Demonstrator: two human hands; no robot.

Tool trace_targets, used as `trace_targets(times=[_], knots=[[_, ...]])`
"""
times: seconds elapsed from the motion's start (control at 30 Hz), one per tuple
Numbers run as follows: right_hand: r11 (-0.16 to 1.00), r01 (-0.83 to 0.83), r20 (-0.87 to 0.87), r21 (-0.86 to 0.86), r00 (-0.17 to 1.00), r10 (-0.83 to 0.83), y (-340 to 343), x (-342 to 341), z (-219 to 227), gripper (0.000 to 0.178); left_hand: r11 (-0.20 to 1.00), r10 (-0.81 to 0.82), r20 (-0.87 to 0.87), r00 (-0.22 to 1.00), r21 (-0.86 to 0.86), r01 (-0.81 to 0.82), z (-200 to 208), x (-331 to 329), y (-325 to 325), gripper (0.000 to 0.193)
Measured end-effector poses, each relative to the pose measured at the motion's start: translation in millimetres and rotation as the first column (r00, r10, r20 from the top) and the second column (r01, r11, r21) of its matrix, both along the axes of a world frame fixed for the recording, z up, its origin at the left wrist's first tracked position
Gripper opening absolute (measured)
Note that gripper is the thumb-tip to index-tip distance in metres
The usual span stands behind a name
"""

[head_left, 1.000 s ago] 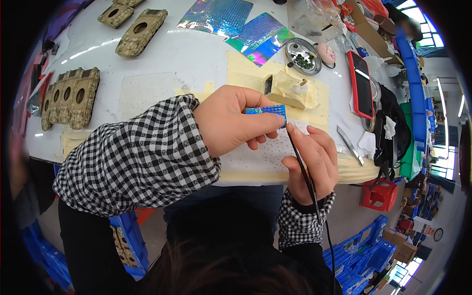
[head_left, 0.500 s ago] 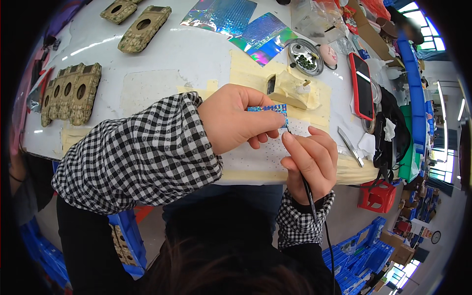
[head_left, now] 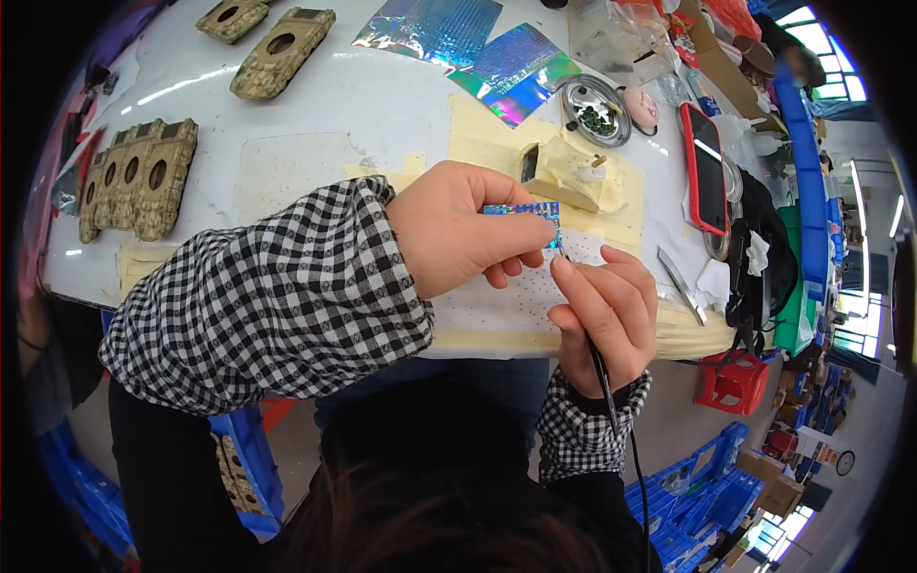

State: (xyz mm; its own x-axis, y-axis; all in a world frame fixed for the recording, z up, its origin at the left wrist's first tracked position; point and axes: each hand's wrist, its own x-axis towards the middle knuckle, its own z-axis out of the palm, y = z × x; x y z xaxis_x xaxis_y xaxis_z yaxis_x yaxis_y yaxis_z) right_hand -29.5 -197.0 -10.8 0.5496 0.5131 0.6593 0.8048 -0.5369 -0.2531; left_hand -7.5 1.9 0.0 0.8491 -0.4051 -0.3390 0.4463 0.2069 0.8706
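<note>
My left hand (head_left: pixel 478 229) pinches a small piece of shiny blue holographic sheet (head_left: pixel 523 208) between thumb and fingers; part of it is hidden under the thumb. Close by on the right, my right hand (head_left: pixel 611 310) is closed around a slim black pen-like tool (head_left: pixel 600 368) with a black cable (head_left: pixel 638 477) trailing down. The tool's thin tip (head_left: pixel 564 250) meets or nearly meets the sheet's right edge; contact is too small to tell. Under the hands, a pale surface (head_left: pixel 506 310) is dotted with tiny dark specks.
Beyond the hands stands a cream block (head_left: pixel 564 181) on a taped area. Farther off lie holographic sheets (head_left: pixel 521 72) and a round metal dish (head_left: pixel 597 113) with dark green bits. Tweezers (head_left: pixel 680 285) and a red-cased phone (head_left: pixel 704 167) lie right; camouflage model hulls (head_left: pixel 158 196) sit left.
Both hands keep nearly the same pose and grip. The whole view has shifted very slightly; nothing was taken hold of or let go.
</note>
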Motion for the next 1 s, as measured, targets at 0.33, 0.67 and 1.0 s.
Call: trace_targets(times=[0.33,0.67,1.0], knots=[[1.000,-0.019,-0.036,0.025,0.999,0.020,-1,0,1,0.030,1.000,-0.012,0.009,1.000,0.012,0.012,-1,0,0,0.021],[0.991,-0.016,-0.090,0.130,0.996,0.028,-4,1,-1,0.029,1.000,-0.012,0.023,1.000,0.029,0.011,0,0,0,0.021],[0.996,-0.003,-0.165,-0.089,0.986,-0.012,-11,-25,3,0.033,0.999,0.035,0.076,0.996,0.028,-0.037,0,-1,1,0.021]])
